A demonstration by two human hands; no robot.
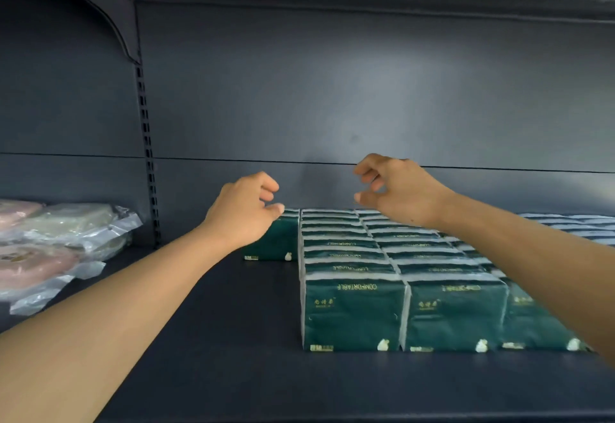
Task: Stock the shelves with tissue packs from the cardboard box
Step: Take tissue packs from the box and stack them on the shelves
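Tissue packs [352, 314], dark green, stand in tight rows on the right part of the dark shelf [216, 339], reaching back to the rear panel. The left hand [244, 209] has loosely curled fingers, its thumb tip at a lone pack [274, 242]; actual contact cannot be told. The right hand [396, 186] hovers above the rows, fingers curled, holding nothing. Bare shelf lies left of the rows. Clear-wrapped pink packages [56, 242] sit far left.
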